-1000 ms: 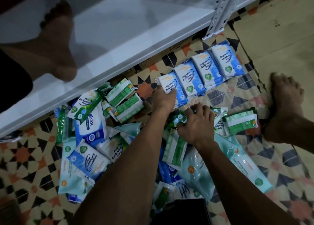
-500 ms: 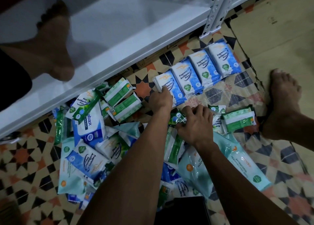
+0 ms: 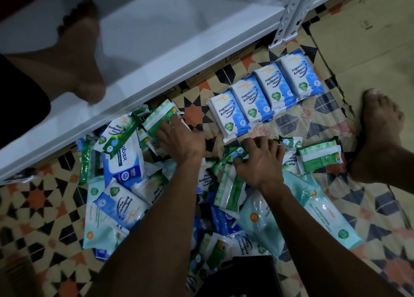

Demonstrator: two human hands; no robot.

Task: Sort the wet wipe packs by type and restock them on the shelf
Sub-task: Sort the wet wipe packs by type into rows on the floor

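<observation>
Several blue "Fragrance Free Antibacterial" packs (image 3: 264, 97) lie in a neat row on the tiled floor, just in front of the white shelf (image 3: 139, 50). A mixed heap of green pine packs, blue packs and large pale teal packs (image 3: 322, 216) covers the floor below it. My left hand (image 3: 179, 139) reaches left, its fingers spread on a green-and-white pack (image 3: 160, 117) near the shelf edge. My right hand (image 3: 261, 162) sits in the middle of the heap, fingers and thumb curled round a small green pine pack (image 3: 235, 151).
One bare foot (image 3: 78, 56) stands on the shelf board at the left, another (image 3: 378, 137) on the floor at the right. A shelf upright (image 3: 291, 14) rises at the top right, beside flat cardboard (image 3: 369, 38). A dark object (image 3: 246, 274) lies at the bottom.
My left hand has left the end of the blue row and moved left onto the green-and-white pack. My right hand stays on the green packs.
</observation>
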